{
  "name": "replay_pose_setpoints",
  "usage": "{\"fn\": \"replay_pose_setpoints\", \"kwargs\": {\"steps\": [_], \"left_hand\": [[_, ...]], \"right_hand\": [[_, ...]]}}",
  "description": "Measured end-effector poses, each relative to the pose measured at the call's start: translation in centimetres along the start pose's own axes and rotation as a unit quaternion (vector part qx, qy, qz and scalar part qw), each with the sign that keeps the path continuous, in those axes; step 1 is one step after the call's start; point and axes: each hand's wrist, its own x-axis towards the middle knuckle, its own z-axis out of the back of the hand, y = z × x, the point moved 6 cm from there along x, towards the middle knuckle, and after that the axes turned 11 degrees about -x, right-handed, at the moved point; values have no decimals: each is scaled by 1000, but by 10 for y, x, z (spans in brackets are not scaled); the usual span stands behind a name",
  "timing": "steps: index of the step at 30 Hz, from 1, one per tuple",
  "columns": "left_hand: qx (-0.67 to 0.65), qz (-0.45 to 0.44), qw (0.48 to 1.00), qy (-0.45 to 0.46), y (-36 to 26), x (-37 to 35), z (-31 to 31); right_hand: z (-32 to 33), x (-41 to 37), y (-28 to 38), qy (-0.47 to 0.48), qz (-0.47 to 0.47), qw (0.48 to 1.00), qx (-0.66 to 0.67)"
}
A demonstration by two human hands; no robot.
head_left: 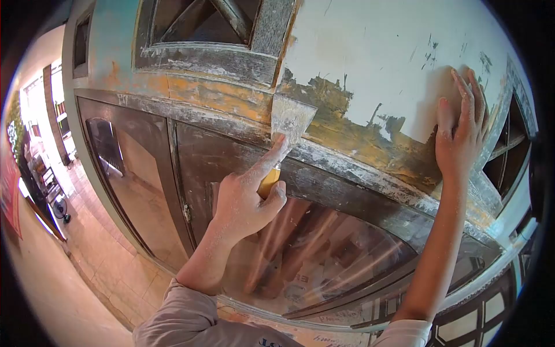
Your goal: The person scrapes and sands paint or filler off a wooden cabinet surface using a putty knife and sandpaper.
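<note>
In my left hand (245,196) is a putty knife (292,118) with a yellow handle, my index finger stretched along its wide, dust-covered blade. The blade lies against the wall, just above the whitened wooden door frame (341,168). My right hand (462,124) rests flat on the pale painted wall (381,52), fingers pointing up, holding nothing. Between the hands, a patch of bare yellow-brown wall (370,136) shows where paint is gone, with ragged paint edges above it. White dust coats both hands.
Below the frame are brown doors with glass panes (324,248). A wooden vent frame (208,29) sits at upper left, another vent (509,144) at right. On the far left, a tiled floor (110,254) leads to a bright opening, with a fan (60,209) nearby.
</note>
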Motion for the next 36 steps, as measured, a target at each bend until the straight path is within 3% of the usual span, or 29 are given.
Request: {"fn": "replay_pose_setpoints", "kwargs": {"steps": [2,4,8,10,11,13,20,22,32,36], "left_hand": [[14,22,1000,15,2,2,0],[37,-51,998,13,-10,9,5],[34,-39,999,14,-13,1,6],[50,54,996,43,-2,-5,2],[48,54,996,44,-1,-4,2],[37,-22,999,16,-8,5,6],[54,-35,998,13,-8,5,4],[48,-78,996,-6,-9,5,2],[70,-21,997,22,-7,5,0],[71,-51,996,15,-13,14,4]], "right_hand": [[0,0,0,-2,0,1000,10],[1,1,2,-2,9,1000,-4],[0,0,0,-10,16,1000,-1],[0,0,1,-13,13,1000,6],[0,-1,1,-11,14,1000,5],[-2,-3,2,-8,4,1000,25],[10,-30,16,42,-8,998,-37],[11,-36,18,43,-9,998,-33],[13,-39,20,62,-20,997,-37],[14,-39,20,52,-14,998,-28]]}}
